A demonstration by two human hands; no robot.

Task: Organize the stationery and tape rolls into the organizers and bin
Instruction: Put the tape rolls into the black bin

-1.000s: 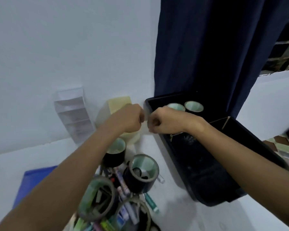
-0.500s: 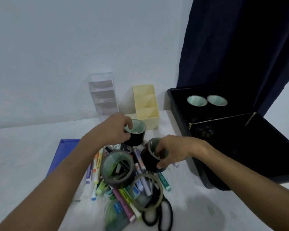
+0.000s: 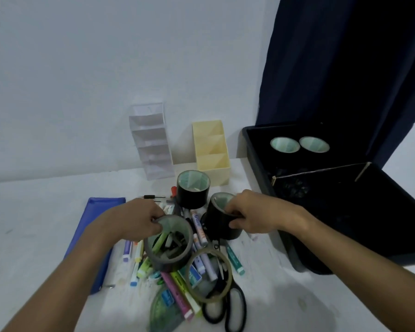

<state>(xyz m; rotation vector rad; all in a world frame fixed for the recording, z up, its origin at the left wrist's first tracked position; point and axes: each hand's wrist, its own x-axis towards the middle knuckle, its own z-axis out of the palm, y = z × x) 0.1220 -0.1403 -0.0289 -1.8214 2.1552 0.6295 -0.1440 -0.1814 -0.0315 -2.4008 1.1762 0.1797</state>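
head view, looking down, close tabletop [image 3: 46, 224]

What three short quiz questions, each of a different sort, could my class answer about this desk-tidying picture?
1. True or false: the bin already holds two tape rolls.
2. What does the right hand grip?
A. scissors
B. a black roll
C. a marker
3. Fill in: the left hand pinches the rim of the ___ roll.

Key
1. True.
2. B, the black roll.
3. Grey.
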